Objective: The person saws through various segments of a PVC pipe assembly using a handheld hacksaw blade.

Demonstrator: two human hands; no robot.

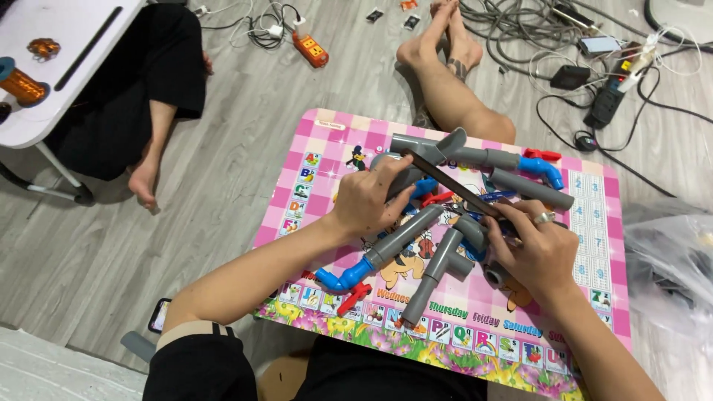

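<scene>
Pink desk [594, 245] on grey wooden floor [223, 171]; cables [520, 30] beyond desk. Left hand [368, 200] gripping grey pipes [438, 148]; right hand [535, 249] pinching dark stick [453, 186].

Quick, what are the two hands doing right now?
Left hand: closed on a grey pipe piece, steadying it.
Right hand: closed on the end of a thin dark blade laid across the grey pipe piece.

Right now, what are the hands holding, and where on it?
The left hand grips a grey pipe by its body. The right hand pinches the near end of a dark flat file laid across it.
</scene>
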